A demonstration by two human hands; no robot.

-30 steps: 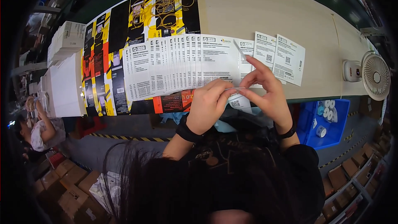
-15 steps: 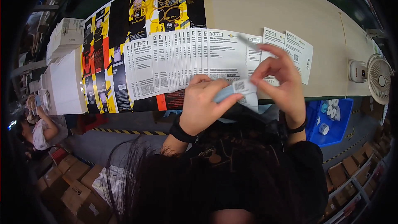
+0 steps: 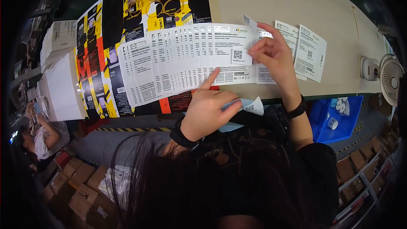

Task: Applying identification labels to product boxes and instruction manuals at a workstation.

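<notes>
A long row of overlapping white printed cards (image 3: 143, 65) spreads across the table in front of me. My right hand (image 3: 276, 57) pinches a small white QR-code sticker (image 3: 238, 56) over the rightmost card of the row (image 3: 227, 38); whether the sticker lies fully flat there I cannot tell. Another small label (image 3: 249, 20) sticks out by the raised right index fingertip. My left hand (image 3: 207, 112) grips a label strip (image 3: 253, 107) with a pale blue backing between thumb and fingers. Its index finger stretches out to the lower edge of the same card.
More white cards (image 3: 313, 55) lie at the right. Rubber bands (image 3: 171, 6) rest on yellow-and-black printed sheets. At the far left are stacked white boxes (image 3: 59, 38); at the right, a small fan (image 3: 391, 78) and a blue bin (image 3: 339, 125). Another person (image 3: 44, 138) sits at the left.
My right hand has moved up and away from the left, carrying a sticker from the strip onto the card. The left index finger has stretched out to the card's edge.
</notes>
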